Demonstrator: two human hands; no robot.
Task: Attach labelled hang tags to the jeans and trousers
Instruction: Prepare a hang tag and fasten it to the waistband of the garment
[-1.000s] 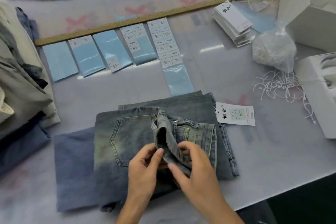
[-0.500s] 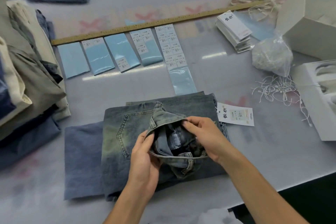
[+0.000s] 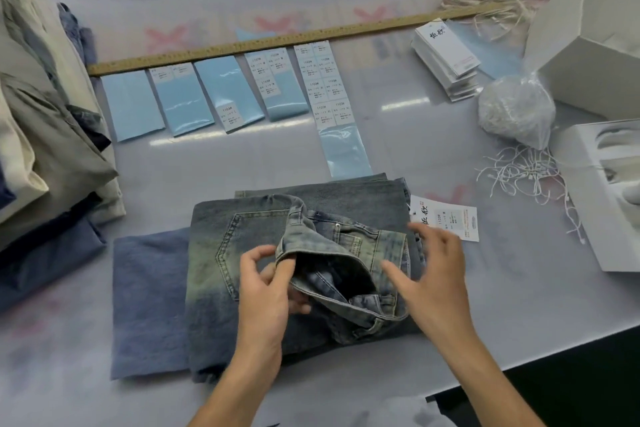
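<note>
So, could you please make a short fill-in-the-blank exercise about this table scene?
1. The left hand pinches the waistband of the ____.
2. The hang tag lies at the jeans' ____ side.
3. The right hand holds ____.
4. The label strips lie below the wooden ____.

Missing words: jeans; right; nothing; ruler

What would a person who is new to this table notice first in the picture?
First, the folded faded blue-green denim jeans at the centre front, their waistband held open by the left hand while the right hand hovers open beside it. Next, the row of pale blue glossy sticker sheets under the long wooden ruler, and the white printed hang tag right of the jeans.
</note>
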